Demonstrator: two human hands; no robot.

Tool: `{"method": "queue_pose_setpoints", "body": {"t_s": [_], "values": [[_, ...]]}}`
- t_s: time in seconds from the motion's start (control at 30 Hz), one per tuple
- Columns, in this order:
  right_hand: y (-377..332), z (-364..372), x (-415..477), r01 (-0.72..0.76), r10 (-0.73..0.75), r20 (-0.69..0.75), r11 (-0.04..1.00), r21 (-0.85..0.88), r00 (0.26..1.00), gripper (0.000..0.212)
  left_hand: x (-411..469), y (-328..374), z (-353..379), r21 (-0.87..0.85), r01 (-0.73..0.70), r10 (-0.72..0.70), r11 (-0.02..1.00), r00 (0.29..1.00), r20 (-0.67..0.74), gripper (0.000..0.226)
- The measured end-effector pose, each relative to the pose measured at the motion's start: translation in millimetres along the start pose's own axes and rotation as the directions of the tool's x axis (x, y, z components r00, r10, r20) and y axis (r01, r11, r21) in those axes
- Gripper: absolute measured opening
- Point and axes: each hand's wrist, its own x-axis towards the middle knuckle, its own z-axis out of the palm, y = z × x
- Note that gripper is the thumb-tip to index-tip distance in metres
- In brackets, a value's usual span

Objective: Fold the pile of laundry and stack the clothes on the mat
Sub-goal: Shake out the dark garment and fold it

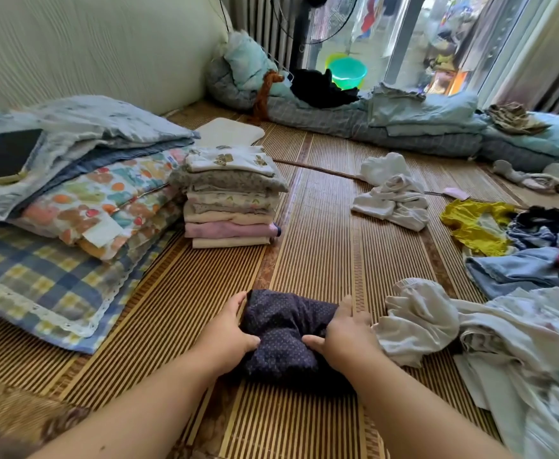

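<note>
left hand (230, 329) and right hand (344, 336) clutching dark dotted garment (281, 332) between them on mat (317, 246), folded stack (230, 197) beyond

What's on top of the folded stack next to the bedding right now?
The folded stack is topped by a cream garment with bear prints. Below it only layer edges show: grey, cream, pink. Nothing else rests on top. Both hands are on the dark dotted garment.

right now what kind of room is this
Most likely a bedroom or sleeping area at home: a woven mat covers the floor, folded quilts lie at the left, and a standing fan is by the window.
</note>
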Motion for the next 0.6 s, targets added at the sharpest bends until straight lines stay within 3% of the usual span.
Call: {"method": "queue_pose_setpoints", "body": {"t_s": [0.07, 0.17, 0.27, 0.33, 0.4, 0.47, 0.53, 0.6], "values": [[6.7, -0.2, -3.2, -0.005, 0.011, 0.064, 0.996, -0.091, 0.998, 0.100, -4.9, -5.0, -5.5, -0.022, -0.022, 0.023, 1.000, 0.999, 0.039, 0.089], [7.9, -2.1, -13.8, 0.074, -0.070, 0.064, 0.996, -0.054, 0.995, 0.076, -10.7, -8.2, -9.5, -0.085, -0.018, 0.027, 0.996, 0.994, 0.108, 0.087], [-0.3, 7.8, -22.7, 0.095, -0.095, 0.002, 0.993, -0.076, 0.995, 0.088, -16.6, -10.9, -12.2, -0.105, -0.009, 0.030, 0.994, 0.978, 0.205, 0.086], [-1.7, 10.9, -26.9, 0.080, -0.082, 0.018, 0.993, 0.084, 0.996, 0.092, -21.0, -14.2, -13.6, -0.081, -0.026, 0.042, 0.996, 0.978, 0.204, 0.090], [2.4, 9.1, -29.7, 0.007, -0.046, 0.134, 0.960, 0.279, 0.990, 0.097, -24.2, -17.0, -11.9, 0.016, -0.071, 0.068, 0.997, 0.989, 0.135, 0.097], [8.0, 10.1, -33.3, -0.002, -0.071, 0.187, 0.932, 0.363, 0.980, 0.088, -29.8, -18.7, -8.2, 0.142, -0.117, 0.110, 0.983, 0.992, 0.059, 0.101], [10.0, 14.1, -40.0, 0.024, -0.079, 0.110, 0.901, 0.432, 0.991, 0.074, -35.9, -21.4, -4.0, 0.228, -0.170, 0.169, 0.959, 0.985, 0.024, 0.099], [9.8, 18.9, -45.9, 0.047, -0.054, 0.002, 0.892, 0.449, 0.999, 0.078, -38.6, -25.3, -1.6, 0.219, -0.205, 0.202, 0.954, 0.979, 0.037, 0.090]]}}
